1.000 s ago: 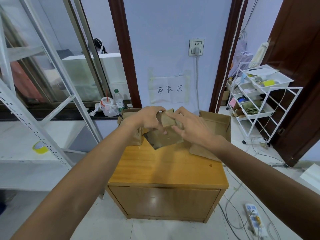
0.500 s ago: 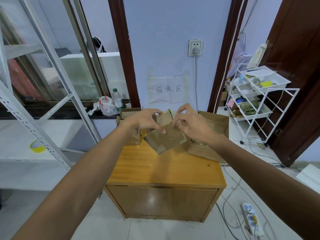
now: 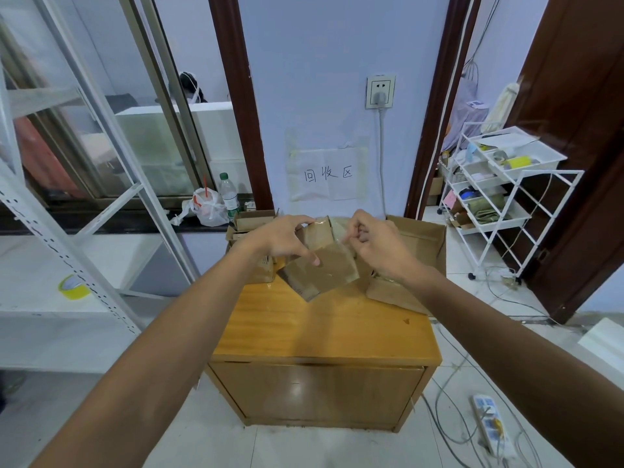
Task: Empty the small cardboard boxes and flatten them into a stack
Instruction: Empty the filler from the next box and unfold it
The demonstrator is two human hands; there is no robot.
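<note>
progress: early, no flat stack in view | in hand: small box (image 3: pixel 326 273) half-collapsed above the worktop (image 3: pixel 320 327) near its back edge; left hand (image 3: pixel 282 238) grips its side, right hand (image 3: pixel 380 246) pinches its top flap | left: unflattened boxes (image 3: pixel 253 221) at back-left corner, larger open box (image 3: pixel 417 239) at back-right

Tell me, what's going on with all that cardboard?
A person is working on a small cardboard box, held over a wooden cabinet. The left hand grips it from the left, thumb on its front face, while the right hand pinches at its top flap, perhaps peeling tape; that is hard to tell. More small boxes sit at the cabinet's back left, and a bigger open box stands at the right.
</note>
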